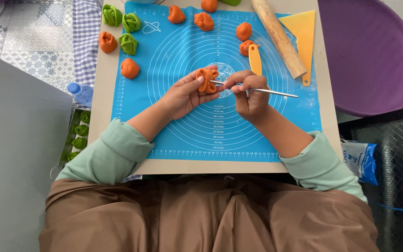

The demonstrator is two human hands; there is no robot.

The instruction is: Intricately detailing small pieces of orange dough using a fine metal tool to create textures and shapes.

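A blue-and-white plastic pouch [360, 161] lies on the floor, right of the table.

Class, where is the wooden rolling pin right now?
The wooden rolling pin lies diagonally at the blue mat's upper right, between the yellow scraper and orange dough pieces.

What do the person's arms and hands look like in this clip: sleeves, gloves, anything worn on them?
Both arms wear loose, pale mint-green long sleeves, pushed up so the forearms are bare, bunching into folds near the elbows. The left hand and right hand are bare: no gloves, and no rings, watch or bracelet that I can make out. No markings or prints show on the sleeves. Brown fabric covers the lap below.
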